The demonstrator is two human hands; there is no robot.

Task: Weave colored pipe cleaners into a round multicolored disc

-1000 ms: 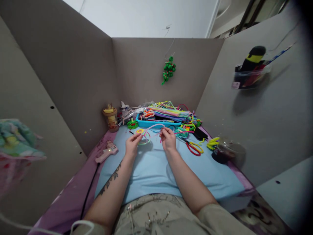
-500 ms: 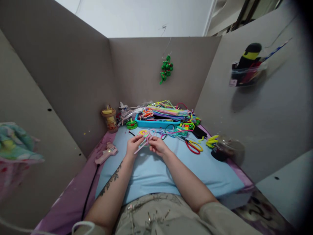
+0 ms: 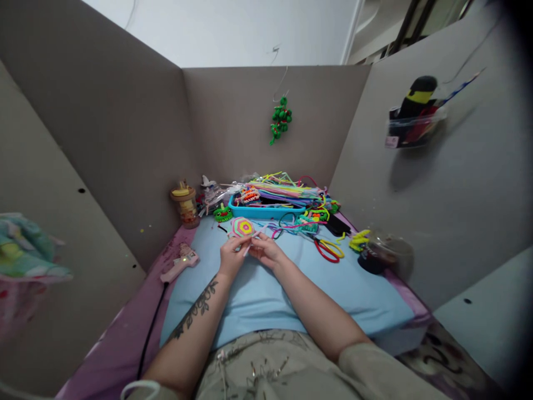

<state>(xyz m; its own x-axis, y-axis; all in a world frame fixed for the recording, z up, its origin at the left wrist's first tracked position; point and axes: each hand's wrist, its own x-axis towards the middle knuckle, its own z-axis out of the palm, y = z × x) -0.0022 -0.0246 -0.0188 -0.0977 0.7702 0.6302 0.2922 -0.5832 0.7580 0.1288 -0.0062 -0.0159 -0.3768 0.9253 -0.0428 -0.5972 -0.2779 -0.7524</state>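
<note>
Hands (image 3: 268, 251) pinch pale strip (image 3: 247, 250), middle hidden; whether striped hexagon (image 3: 242, 226) is gripped too, cannot tell.

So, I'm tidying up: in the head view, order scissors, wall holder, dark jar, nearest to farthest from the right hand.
1. Scissors, right of the right hand
2. Dark jar, farther right
3. Wall holder, high on the right

A grey back panel (image 3: 233, 122) stands behind the surface (image 3: 333, 300), with a left panel (image 3: 125, 122) and right panel (image 3: 366, 166) flanking it. White wall or ceiling (image 3: 233, 28) shows above; patterned floor (image 3: 449, 355) lies below its right side.
</note>
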